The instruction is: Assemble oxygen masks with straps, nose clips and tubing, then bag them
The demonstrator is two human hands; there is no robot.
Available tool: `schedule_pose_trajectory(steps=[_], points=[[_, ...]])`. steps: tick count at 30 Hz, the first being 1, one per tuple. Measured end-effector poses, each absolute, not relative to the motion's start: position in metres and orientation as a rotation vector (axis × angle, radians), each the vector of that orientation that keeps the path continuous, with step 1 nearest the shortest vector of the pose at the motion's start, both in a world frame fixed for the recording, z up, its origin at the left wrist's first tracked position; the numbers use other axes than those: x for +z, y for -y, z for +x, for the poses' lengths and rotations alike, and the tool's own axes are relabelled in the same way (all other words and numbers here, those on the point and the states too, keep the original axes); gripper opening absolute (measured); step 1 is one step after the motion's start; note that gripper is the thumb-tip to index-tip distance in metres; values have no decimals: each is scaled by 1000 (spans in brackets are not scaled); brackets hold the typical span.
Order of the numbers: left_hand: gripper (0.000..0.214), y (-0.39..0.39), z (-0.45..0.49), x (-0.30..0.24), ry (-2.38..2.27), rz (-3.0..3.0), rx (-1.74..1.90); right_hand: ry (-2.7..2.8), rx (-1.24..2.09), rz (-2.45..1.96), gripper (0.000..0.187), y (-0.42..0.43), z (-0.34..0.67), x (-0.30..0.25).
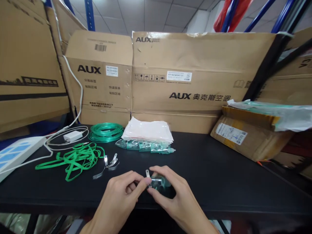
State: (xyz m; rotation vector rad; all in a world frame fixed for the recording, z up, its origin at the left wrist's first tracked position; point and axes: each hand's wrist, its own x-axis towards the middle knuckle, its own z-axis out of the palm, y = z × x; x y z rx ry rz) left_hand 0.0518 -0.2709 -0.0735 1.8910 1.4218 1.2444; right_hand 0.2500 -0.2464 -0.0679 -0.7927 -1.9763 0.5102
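Near the table's front edge, my right hand (174, 187) curls its thumb and fingers around a translucent green plastic piece (159, 182), rounded like a small face mask. My left hand (126, 188) is closed in a pinch on a thin metal strip (147, 173). The strip's upper end, with a slot in it, sticks up above the left fingertips, against the left side of the green piece. Fingers hide the strip's lower part. Left of my hands lie several loose metal strips (113, 160) of the same kind.
Green elastic bands (79, 159) lie tangled at left, before a coil of green tubing (106, 131). White sheets (148, 130) rest on bagged green plastic parts (148, 147). A power strip (21, 151) and white charger (73, 136) stand left; a cardboard box (246, 133) stands right.
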Motion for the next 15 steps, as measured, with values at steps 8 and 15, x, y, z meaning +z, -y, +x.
schedule_pose_trajectory(steps=[8,15], points=[[49,270,55,-70,-1488,1775,1132,1989,543,-743,36,248,255,-63],[45,266,55,-77,-1353,1872,1112,2003,350,-691,36,247,255,-75]])
